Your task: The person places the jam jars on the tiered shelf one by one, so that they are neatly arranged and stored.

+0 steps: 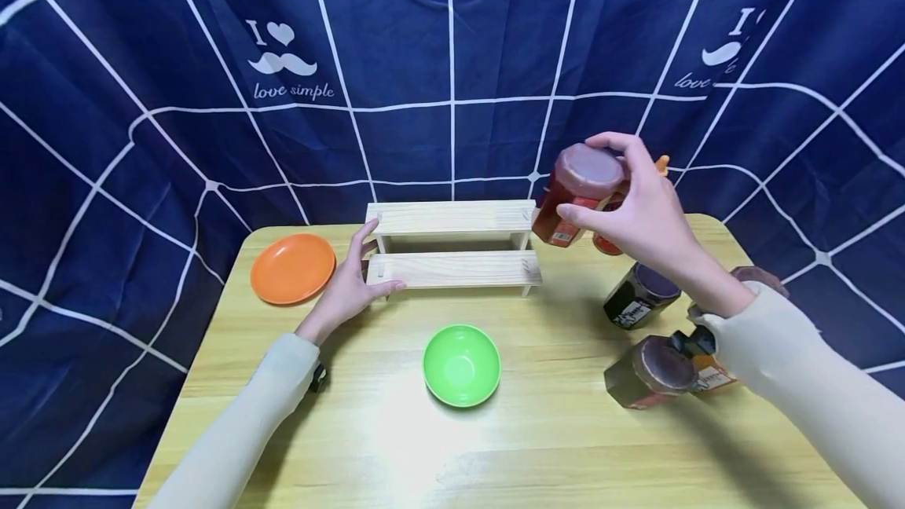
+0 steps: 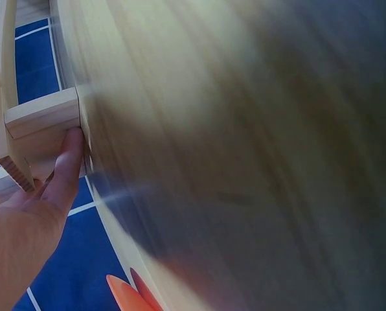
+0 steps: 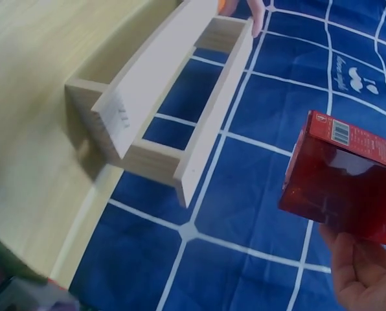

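Head view: a person's right hand (image 1: 642,203) grasps a red jar (image 1: 571,203) just beyond the right end of a two-tier wooden rack (image 1: 452,269), the jar's long axis tilted, its lower end toward the rack. The left hand (image 1: 348,277) grips the rack's left end, farther from the jar; a green bowl (image 1: 462,368) sits in front. Left wrist view: fingers (image 2: 66,167) tuck against the rack's end. Right wrist view: the jar hangs apart from the rack.
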`<move>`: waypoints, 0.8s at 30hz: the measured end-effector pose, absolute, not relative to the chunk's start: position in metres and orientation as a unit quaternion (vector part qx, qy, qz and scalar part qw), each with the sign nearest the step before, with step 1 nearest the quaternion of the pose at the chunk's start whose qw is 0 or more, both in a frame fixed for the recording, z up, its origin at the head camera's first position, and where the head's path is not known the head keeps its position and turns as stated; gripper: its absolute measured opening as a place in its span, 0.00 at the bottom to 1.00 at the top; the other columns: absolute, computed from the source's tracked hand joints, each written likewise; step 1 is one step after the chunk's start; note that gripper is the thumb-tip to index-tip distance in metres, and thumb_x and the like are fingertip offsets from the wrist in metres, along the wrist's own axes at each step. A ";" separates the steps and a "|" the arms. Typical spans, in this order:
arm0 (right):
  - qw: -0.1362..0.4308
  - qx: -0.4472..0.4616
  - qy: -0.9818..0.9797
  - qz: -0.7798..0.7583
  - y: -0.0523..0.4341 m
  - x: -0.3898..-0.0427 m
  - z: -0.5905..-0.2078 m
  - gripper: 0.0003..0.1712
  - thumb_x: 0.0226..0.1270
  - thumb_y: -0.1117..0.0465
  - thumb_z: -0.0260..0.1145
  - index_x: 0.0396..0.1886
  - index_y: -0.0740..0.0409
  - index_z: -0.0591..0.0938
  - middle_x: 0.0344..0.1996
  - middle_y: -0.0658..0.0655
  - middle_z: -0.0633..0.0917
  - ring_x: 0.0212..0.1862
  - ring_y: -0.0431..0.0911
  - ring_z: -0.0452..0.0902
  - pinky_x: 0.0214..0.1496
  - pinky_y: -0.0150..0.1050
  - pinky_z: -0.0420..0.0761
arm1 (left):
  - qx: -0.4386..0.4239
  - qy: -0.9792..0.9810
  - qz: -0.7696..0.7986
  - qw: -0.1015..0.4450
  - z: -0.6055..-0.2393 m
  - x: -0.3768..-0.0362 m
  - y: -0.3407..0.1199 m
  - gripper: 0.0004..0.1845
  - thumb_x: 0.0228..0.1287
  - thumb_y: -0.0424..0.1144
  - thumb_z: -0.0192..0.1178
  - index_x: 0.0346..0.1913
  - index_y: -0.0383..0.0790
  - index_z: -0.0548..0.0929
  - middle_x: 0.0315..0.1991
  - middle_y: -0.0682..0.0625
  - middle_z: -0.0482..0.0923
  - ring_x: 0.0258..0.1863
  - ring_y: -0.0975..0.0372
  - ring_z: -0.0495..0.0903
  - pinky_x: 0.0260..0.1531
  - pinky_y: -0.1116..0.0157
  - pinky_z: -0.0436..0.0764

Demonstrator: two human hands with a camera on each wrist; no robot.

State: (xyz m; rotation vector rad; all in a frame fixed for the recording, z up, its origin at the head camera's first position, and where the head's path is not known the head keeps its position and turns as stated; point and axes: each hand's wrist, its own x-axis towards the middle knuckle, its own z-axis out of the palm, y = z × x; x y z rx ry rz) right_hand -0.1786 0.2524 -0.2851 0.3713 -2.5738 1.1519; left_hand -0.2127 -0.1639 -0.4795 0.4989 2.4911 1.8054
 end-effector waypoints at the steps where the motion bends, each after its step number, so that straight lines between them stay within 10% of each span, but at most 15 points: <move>1: 0.145 0.134 -0.895 0.400 0.248 -0.181 -0.285 0.53 0.60 0.55 0.88 0.80 0.41 0.69 0.63 0.53 0.81 0.55 0.45 0.79 0.48 0.31 0.77 | 0.160 0.801 0.577 0.011 -0.480 -0.213 -0.164 0.66 0.59 0.31 0.84 0.88 0.66 0.49 0.85 0.42 0.57 0.78 0.43 0.68 0.69 0.41 0.76; 24: 0.124 0.206 -0.884 0.401 0.163 -0.237 -0.322 0.48 0.56 0.49 0.87 0.74 0.40 0.73 0.54 0.51 0.86 0.49 0.49 0.82 0.48 0.49 0.77 | 0.153 0.806 0.572 0.007 -0.483 -0.215 -0.166 0.65 0.59 0.33 0.85 0.88 0.67 0.51 0.85 0.46 0.58 0.80 0.48 0.65 0.73 0.43 0.72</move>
